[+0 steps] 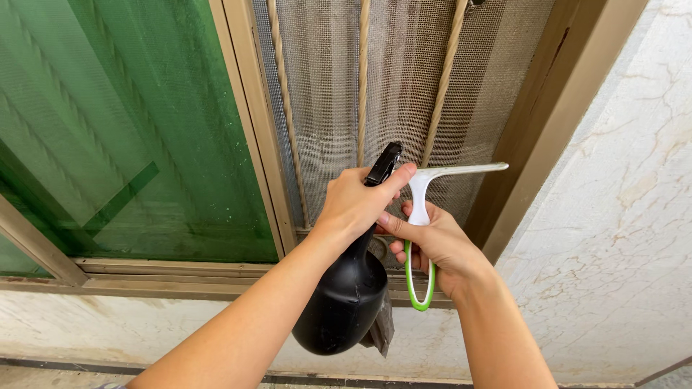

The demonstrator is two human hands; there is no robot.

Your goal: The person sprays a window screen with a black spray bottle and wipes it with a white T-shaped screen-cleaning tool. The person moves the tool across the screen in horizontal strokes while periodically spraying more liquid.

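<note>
Dusty window mesh point(404, 86) ahead — left hand point(353, 205) clenched on black spray bottle point(346, 299), right hand point(440, 245) gripping squeegee point(420, 216) — spraying stage, probably; wiping needs blade flat on screen

A tan metal window sill point(180, 277) is running along the bottom of the window, sitting on a pale marble wall point(144, 328). It is carrying the green glass pane point(130, 130) and the dusty mesh screen point(404, 79) in their frames.
</note>
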